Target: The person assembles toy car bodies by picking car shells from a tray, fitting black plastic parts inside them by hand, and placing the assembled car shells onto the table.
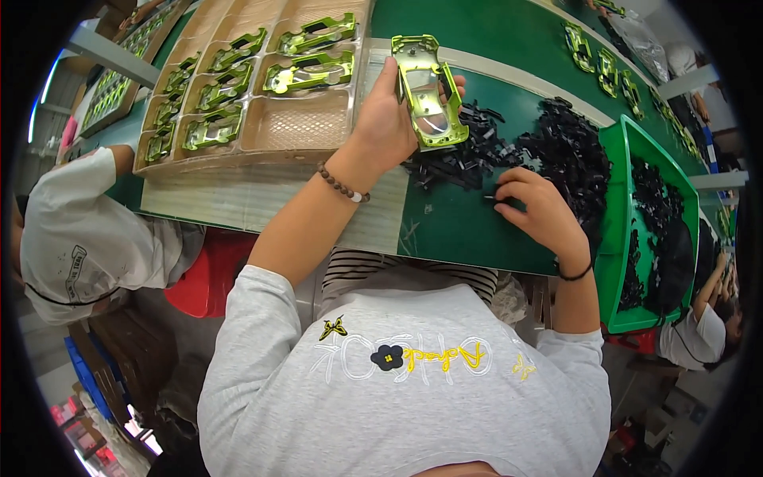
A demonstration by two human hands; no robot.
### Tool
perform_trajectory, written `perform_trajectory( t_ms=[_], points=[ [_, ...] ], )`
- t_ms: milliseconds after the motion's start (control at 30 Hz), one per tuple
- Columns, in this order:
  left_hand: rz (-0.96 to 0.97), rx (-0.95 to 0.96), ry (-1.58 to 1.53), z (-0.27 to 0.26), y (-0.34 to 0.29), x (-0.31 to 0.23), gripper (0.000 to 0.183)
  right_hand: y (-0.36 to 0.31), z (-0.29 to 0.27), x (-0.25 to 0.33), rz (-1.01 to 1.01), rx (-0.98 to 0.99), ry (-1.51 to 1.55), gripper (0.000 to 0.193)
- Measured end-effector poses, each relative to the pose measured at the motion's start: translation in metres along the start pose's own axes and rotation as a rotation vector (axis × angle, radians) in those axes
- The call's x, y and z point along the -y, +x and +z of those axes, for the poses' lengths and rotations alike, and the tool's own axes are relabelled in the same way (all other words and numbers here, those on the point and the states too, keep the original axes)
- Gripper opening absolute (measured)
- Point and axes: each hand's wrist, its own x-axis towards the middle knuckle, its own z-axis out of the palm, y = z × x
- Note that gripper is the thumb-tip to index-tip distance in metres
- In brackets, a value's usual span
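My left hand [381,119] is closed around a shiny yellow-green toy car body shell [425,94], its hollow inside turned up toward me. Low over the green table, my right hand [536,205] pinches a small black plastic part [491,197] between thumb and fingertips. That part's exact shape is too small to make out. Heaps of similar black plastic parts [566,147] lie just beyond and beside my right hand, and some spread under the car shell.
A compartment tray [298,123] with several green car shells stands at the left. On the right is a green bin [616,238] holding black parts. More car shells [608,71] lie across the table at the far right. Other people sit on both sides.
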Motion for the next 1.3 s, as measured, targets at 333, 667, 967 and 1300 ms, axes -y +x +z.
perform_trajectory(
  t_ms=[333, 667, 967, 1300],
  points=[
    [0.025, 0.057, 0.020, 0.005, -0.010, 0.000, 0.060, 0.018, -0.005, 0.024, -0.203, -0.309, -0.167, 0.016],
    [0.075, 0.010, 0.274, -0.006, -0.012, 0.013, 0.063, 0.092, 0.014, 0.045, -0.468, -0.580, -0.453, 0.020],
    [-0.012, 0.008, 0.094, 0.010, -0.021, 0.018, 0.038, 0.087, 0.031, 0.044, -0.390, -0.705, -0.518, 0.023],
    [-0.031, 0.019, 0.106, 0.006, -0.019, 0.021, 0.046, 0.081, 0.037, 0.044, -0.306, -0.720, -0.595, 0.027]
  ],
)
